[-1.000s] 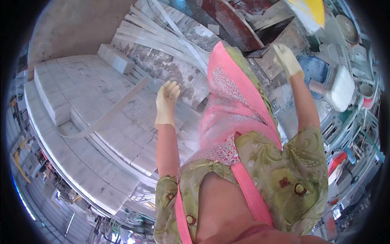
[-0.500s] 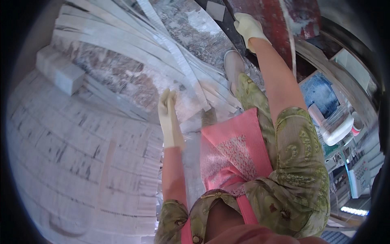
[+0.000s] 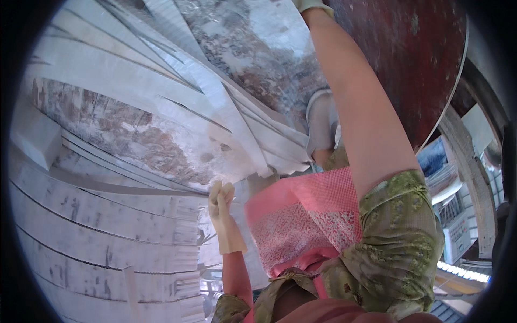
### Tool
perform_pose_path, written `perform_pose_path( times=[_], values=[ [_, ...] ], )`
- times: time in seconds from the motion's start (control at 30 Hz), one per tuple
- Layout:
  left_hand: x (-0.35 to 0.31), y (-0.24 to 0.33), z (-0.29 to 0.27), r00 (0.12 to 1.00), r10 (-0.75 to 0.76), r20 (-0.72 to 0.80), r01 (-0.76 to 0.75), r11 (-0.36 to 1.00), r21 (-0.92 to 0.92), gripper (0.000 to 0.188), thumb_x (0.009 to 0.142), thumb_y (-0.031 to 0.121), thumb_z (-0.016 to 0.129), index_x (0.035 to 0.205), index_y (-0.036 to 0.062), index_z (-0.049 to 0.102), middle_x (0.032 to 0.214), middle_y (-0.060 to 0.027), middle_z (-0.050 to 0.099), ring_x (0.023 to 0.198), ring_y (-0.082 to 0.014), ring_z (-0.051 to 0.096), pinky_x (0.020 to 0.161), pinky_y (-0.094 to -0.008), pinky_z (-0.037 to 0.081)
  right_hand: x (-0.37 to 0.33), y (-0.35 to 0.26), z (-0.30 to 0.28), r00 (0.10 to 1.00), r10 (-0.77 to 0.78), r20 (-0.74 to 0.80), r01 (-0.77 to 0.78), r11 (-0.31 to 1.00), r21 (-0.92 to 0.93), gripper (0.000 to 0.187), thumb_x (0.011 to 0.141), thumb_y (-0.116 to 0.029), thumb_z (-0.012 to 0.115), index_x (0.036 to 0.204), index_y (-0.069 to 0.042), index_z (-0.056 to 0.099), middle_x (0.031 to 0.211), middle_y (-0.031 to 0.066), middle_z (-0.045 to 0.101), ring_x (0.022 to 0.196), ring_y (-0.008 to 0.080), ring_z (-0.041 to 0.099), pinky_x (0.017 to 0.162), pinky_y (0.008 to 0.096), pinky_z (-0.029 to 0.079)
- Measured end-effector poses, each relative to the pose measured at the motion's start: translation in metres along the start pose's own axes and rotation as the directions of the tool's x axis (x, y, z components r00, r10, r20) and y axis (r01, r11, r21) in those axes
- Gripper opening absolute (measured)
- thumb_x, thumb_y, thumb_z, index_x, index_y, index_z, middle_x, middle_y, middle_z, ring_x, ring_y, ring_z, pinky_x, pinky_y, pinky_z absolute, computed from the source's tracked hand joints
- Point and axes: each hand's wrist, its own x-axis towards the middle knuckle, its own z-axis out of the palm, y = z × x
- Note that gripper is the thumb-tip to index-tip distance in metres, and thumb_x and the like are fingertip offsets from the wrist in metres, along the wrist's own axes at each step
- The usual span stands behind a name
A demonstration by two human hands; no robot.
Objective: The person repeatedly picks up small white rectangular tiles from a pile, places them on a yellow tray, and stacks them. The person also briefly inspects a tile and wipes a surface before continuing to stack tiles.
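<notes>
My left hand (image 3: 222, 199), in a pale yellow glove, is closed at the end of a long thin pale strip (image 3: 134, 189). The strip curves away left along the stacked white slats and seems pinched between my fingers. At the top edge, only the gloved wrist part of my right hand (image 3: 318, 5) shows; its fingers are cut off by the frame. That arm reaches forward beside a large dark red board (image 3: 398, 59) with a pale rim. Ahead of my left hand, loose whitish strips (image 3: 221, 105) lie crossed and fanned out over a dusty floor (image 3: 129, 126).
Rows of white slats (image 3: 102, 237) with dark marks fill the left side. A pale rectangular block (image 3: 37, 137) stands at the far left. My shoe (image 3: 322, 121) is beside the strip ends. A wooden beam (image 3: 471, 167) runs along the right, near blue and white items.
My left hand has come nearer my body, with a strip now reaching its fingers. My right arm stretches farther forward, its hand mostly out of frame. The red board shows larger and the view has shifted.
</notes>
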Motion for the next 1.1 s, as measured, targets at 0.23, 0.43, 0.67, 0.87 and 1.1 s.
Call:
perform_pose_path(
  times=[0.23, 0.43, 0.67, 0.87, 1.1],
  values=[
    [-0.029, -0.015, -0.018, 1.000, 0.027, 0.002, -0.027, 0.999, -0.032, 0.046, 0.109, 0.027, 0.047, 0.145, -0.0022, 0.045, 0.138, -0.0209, 0.058, 0.133, -0.0281, 0.055, 0.116, -0.0394, 0.039, -0.025, 0.065, 0.007, 0.996, 0.053, 0.072, -0.062, 0.989, 0.131, 0.025, 0.094, -0.013, 0.068, 0.118, -0.006, 0.070, 0.112, 0.0187, 0.072, 0.105, 0.0296, 0.071, 0.087, 0.0411, 0.055],
    [-0.060, 0.003, -0.039, 0.991, 0.130, 0.043, -0.130, 0.991, -0.006, 0.043, 0.110, 0.023, 0.045, 0.144, -0.0035, 0.045, 0.135, -0.0201, 0.060, 0.129, -0.0284, 0.058, 0.115, -0.0391, 0.042, -0.116, 0.070, -0.033, 0.945, 0.301, -0.129, -0.084, 0.603, 0.793, 0.019, 0.095, -0.016, 0.064, 0.107, -0.003, 0.071, 0.092, 0.0077, 0.073, 0.083, 0.0122, 0.064, 0.079, 0.0327, 0.052],
    [-0.131, 0.099, 0.018, 0.780, 0.501, 0.375, -0.505, 0.858, -0.097, 0.049, 0.107, 0.027, 0.054, 0.148, 0.0019, 0.047, 0.135, -0.0156, 0.060, 0.125, -0.0250, 0.059, 0.105, -0.0355, 0.049, -0.315, 0.086, -0.205, 0.936, -0.068, -0.346, 0.352, 0.107, 0.930, 0.013, 0.097, -0.013, 0.065, 0.100, -0.003, 0.074, 0.097, -0.0011, 0.072, 0.091, 0.0079, 0.061, 0.083, 0.0265, 0.048],
    [-0.223, 0.199, 0.073, 0.439, 0.496, 0.749, -0.572, 0.797, -0.193, 0.060, 0.104, 0.049, 0.051, 0.132, -0.0046, 0.055, 0.106, -0.0159, 0.071, 0.089, -0.0210, 0.068, 0.080, -0.0352, 0.057, -0.496, 0.103, -0.266, 0.840, -0.213, -0.499, 0.431, -0.296, 0.852, 0.009, 0.094, -0.007, 0.070, 0.100, -0.001, 0.073, 0.098, 0.0039, 0.074, 0.093, 0.0115, 0.066, 0.084, 0.0269, 0.051],
    [-0.327, 0.164, 0.066, 0.224, 0.770, 0.597, -0.516, 0.613, -0.598, 0.048, 0.098, 0.040, 0.069, 0.115, -0.0040, 0.061, 0.089, -0.0101, 0.072, 0.069, -0.0179, 0.069, 0.062, -0.0303, 0.059, -0.601, 0.075, -0.311, 0.743, 0.014, -0.670, 0.605, -0.443, 0.662, 0.066, 0.091, -0.015, 0.077, 0.148, 0.000, 0.047, 0.130, 0.0141, 0.064, 0.118, 0.0218, 0.064, 0.104, 0.0368, 0.050]
  ],
)
